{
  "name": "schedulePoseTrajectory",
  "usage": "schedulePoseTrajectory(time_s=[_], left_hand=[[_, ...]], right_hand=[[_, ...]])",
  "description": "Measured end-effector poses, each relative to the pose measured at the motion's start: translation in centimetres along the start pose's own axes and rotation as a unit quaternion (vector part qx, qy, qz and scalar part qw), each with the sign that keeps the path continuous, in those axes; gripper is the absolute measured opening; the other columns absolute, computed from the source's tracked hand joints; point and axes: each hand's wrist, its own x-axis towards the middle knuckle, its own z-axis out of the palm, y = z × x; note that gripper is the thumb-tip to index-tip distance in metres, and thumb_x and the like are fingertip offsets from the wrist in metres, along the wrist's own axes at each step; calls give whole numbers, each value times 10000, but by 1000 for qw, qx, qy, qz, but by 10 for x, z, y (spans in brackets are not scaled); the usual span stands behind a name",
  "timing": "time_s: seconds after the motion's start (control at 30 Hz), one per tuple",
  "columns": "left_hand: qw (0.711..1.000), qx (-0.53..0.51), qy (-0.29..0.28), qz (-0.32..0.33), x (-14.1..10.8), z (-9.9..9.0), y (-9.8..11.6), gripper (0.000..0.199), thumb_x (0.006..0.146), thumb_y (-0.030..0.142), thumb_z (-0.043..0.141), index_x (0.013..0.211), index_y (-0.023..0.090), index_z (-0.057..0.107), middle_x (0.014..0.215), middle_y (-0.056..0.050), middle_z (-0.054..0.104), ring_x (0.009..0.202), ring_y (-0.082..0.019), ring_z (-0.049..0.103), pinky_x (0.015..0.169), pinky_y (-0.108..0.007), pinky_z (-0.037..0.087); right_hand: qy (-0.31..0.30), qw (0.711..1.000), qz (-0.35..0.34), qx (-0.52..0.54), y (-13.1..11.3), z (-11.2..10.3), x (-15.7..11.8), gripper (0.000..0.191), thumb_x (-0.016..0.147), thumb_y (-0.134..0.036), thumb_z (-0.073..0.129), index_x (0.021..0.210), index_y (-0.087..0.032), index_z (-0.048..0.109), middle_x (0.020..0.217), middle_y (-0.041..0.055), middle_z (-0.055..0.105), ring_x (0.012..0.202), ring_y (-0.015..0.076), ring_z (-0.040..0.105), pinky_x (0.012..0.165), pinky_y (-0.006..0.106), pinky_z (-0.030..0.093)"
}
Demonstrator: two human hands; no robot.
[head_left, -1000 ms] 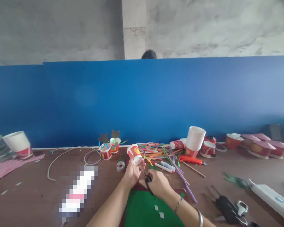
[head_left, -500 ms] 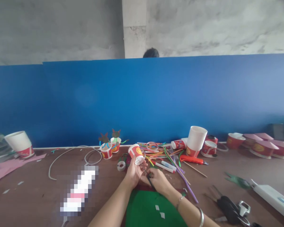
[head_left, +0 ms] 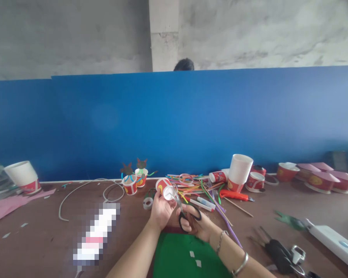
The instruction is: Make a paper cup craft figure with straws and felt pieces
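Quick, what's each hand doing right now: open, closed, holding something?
Left hand: closed around a tilted cup.
Right hand: holding scissors, fingers in the handles, blades pointing toward the cup.

Brown table (head_left: 46,243) — two markers (head_left: 206,203) (side by side), an orange cutter (head_left: 234,195), keys (head_left: 278,253), pink paper (head_left: 11,206).

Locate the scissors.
In the lower middle of the head view, the scissors are in the right hand, blades at the cup in the left hand.
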Motion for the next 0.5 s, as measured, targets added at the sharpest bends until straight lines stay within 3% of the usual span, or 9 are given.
schedulePoseTrajectory(time_s=[0.13,0.27,0.33,0.43,0.47,0.5], left_hand=[[999,-11,21,29,1,-2,1,232,876,330,542,978,133,611,856,-64,693,767,-168,653,696,-266,494],[997,1,61,50,4,-3,0,205,888,311,537,917,122,611,809,-74,688,761,-181,665,678,-266,511],[995,7,83,60,5,-3,-1,173,890,289,541,890,128,606,773,-61,680,720,-167,662,668,-262,519],[992,17,108,63,5,0,-3,146,879,256,572,877,114,602,762,-67,671,676,-148,651,664,-253,527],[991,20,115,63,5,1,-4,157,875,263,581,878,107,603,765,-73,668,666,-145,647,659,-250,528],[990,20,124,61,5,2,-5,173,870,277,591,881,105,603,767,-76,665,653,-141,641,646,-246,528]], right_hand=[[13,999,-4,-37,-1,0,0,374,732,-548,561,739,-176,525,482,-54,435,419,69,353,418,197,181],[68,971,-17,-230,1,-1,5,344,711,-513,601,747,-179,527,462,-39,499,393,87,392,415,205,231],[124,923,-37,-363,3,-2,6,319,675,-478,645,724,-181,543,482,-26,528,426,107,435,441,219,275],[222,794,-121,-553,5,-4,5,260,622,-386,711,757,-181,623,618,11,618,577,146,521,538,241,326],[237,761,-139,-588,6,-5,5,248,620,-364,718,774,-185,642,661,19,639,614,152,533,560,243,330],[241,745,-142,-606,6,-5,5,239,628,-353,716,788,-187,653,684,23,651,627,152,536,569,243,332]])
